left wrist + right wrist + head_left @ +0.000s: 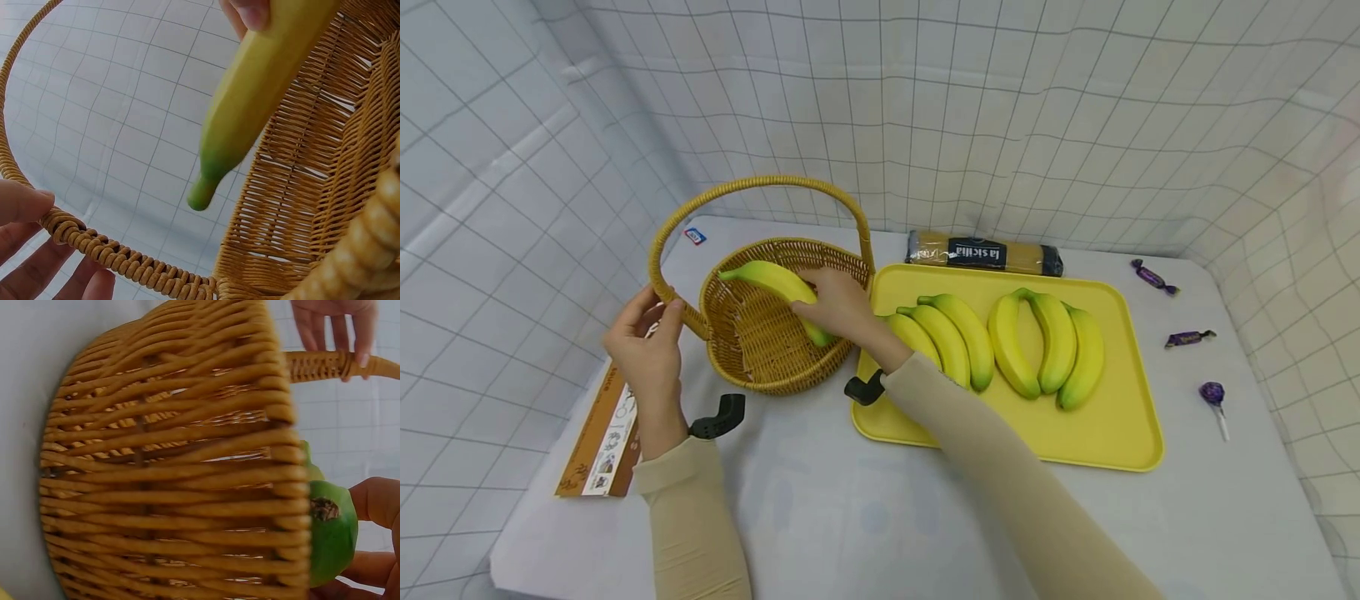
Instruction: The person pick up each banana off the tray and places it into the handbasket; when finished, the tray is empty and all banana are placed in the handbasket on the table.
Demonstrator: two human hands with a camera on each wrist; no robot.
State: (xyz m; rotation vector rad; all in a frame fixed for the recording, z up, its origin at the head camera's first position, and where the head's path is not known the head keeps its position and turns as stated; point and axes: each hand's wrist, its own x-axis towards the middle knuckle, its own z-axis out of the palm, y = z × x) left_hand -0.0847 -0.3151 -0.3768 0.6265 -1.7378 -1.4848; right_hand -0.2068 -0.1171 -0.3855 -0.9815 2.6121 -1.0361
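The right hand (842,307) has its fingers curled round a single banana (778,287), gripping it near the lower end; the fruit lies slantwise across the mouth of the wicker basket (775,333), stalk end toward the far left rim, and the head view does not settle whether it touches the weave. The left hand (651,337) pinches the basket's hoop handle (752,185) at its lower left run, thumb over the braid and fingers behind it (the left wrist view shows the fingertips (28,203) on the twisted cane).

Step in hand, as judged: lowering the banana into the basket while the other hand steadies it. The next move calls for easing the fruit down onto the basket floor before the grip loosens, with the handle kept firm so the light basket does not tip.

Materials: the banana is smooth, curved, yellow with a green tip (203,194). The basket is round, open-woven cane, ribbed and stiff, with a braided handle. It stands at the table's far left, just beside a yellow plastic tray (1112,433) with rounded corners and a raised lip, which carries two bunches of bananas (1000,337). A spaghetti packet (985,252) lies along the far edge; wrapped sweets (1187,337) lie near the right edge.
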